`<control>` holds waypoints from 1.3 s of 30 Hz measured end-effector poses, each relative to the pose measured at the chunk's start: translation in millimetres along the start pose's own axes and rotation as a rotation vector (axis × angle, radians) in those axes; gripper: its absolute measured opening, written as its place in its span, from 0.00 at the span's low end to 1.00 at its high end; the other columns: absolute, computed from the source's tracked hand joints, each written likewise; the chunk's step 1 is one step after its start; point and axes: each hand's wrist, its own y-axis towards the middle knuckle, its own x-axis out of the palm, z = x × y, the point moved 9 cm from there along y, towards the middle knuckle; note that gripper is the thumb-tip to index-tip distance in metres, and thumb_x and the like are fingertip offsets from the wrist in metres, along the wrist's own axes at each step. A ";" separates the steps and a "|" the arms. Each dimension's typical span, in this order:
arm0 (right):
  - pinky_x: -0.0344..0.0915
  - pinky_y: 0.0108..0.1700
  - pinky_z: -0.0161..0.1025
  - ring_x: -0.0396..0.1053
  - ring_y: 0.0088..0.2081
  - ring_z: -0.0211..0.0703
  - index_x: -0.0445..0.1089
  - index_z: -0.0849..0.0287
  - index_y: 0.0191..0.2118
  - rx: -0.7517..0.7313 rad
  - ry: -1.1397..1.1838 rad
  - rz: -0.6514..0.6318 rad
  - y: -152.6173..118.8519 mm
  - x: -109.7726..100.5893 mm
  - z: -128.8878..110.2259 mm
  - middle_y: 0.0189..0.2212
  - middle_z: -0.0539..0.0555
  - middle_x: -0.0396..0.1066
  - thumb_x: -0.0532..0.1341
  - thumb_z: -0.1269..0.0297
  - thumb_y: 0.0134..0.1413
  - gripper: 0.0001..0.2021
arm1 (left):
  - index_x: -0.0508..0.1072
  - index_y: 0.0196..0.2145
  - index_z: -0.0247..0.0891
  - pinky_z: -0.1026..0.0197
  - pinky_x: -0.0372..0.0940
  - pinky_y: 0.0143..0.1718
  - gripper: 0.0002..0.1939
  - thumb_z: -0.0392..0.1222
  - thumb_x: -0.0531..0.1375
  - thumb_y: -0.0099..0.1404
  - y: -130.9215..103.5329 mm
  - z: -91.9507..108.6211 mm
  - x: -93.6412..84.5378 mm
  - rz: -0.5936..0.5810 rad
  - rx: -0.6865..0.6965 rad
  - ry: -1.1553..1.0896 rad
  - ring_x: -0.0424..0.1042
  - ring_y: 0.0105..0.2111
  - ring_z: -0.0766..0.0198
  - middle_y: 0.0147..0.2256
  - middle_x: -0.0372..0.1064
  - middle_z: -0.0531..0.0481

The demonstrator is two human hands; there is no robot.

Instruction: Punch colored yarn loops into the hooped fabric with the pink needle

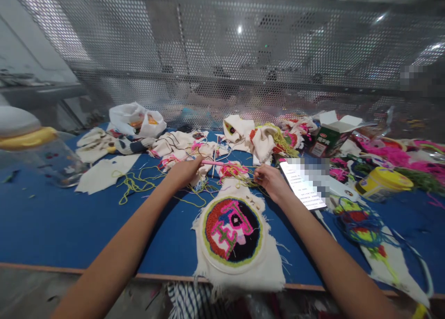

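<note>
My left hand (190, 169) is closed around a pink punch needle (212, 163), held level over the far middle of the work. From its tip a thin pale strand (245, 166) runs across to my right hand (271, 181), whose fingers pinch its end; whether it is wire or yarn I cannot make out. Below both hands lies an embroidery hoop (232, 231) on frayed cream cloth (269, 268), with black, red, pink and green loops worked in it. Olive-green yarn (139, 182) trails loosely under and left of my left hand.
A lit phone (303, 185) lies beside my right forearm. Cloth scraps and yarn heap along the mesh partition (215, 45). A green box (330, 136), a yellow tub (384, 183) and tangled blue yarn (361, 226) are rightward; a large clear jar (52, 159) stands left.
</note>
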 end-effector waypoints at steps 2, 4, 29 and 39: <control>0.56 0.22 0.30 0.56 0.18 0.30 0.63 0.61 0.16 -0.004 -0.039 0.012 0.7 0.3 3.2 0.14 0.45 0.60 0.65 0.67 0.38 0.10 | 0.59 0.47 0.38 0.61 0.61 0.28 0.14 0.41 0.42 0.67 1.0 -1.6 -6.3 0.067 -0.022 -0.030 0.70 0.34 0.56 0.39 0.67 0.40; 0.56 0.22 0.31 0.56 0.17 0.31 0.61 0.60 0.15 0.008 -0.055 0.011 0.7 1.8 6.6 0.13 0.45 0.60 0.65 0.61 0.39 0.14 | 0.61 0.45 0.36 0.60 0.62 0.32 0.14 0.42 0.42 0.67 1.8 -0.8 -16.0 0.190 -0.019 -0.110 0.68 0.38 0.56 0.44 0.62 0.38; 0.55 0.23 0.33 0.57 0.18 0.34 0.58 0.59 0.11 0.140 0.020 -0.024 -2.9 10.0 17.7 0.12 0.49 0.60 0.53 0.44 0.47 0.26 | 0.62 0.39 0.37 0.64 0.54 0.25 0.13 0.46 0.43 0.66 -9.4 -13.9 -38.6 0.400 -0.143 -0.616 0.63 0.23 0.62 0.22 0.60 0.53; 0.56 0.21 0.34 0.55 0.16 0.34 0.55 0.59 0.12 0.170 0.123 0.032 0.9 -0.5 19.1 0.13 0.50 0.59 0.48 0.39 0.49 0.29 | 0.61 0.37 0.38 0.65 0.53 0.23 0.12 0.46 0.44 0.66 -9.4 -26.0 -38.3 0.464 -0.168 -0.617 0.60 0.21 0.65 0.21 0.57 0.56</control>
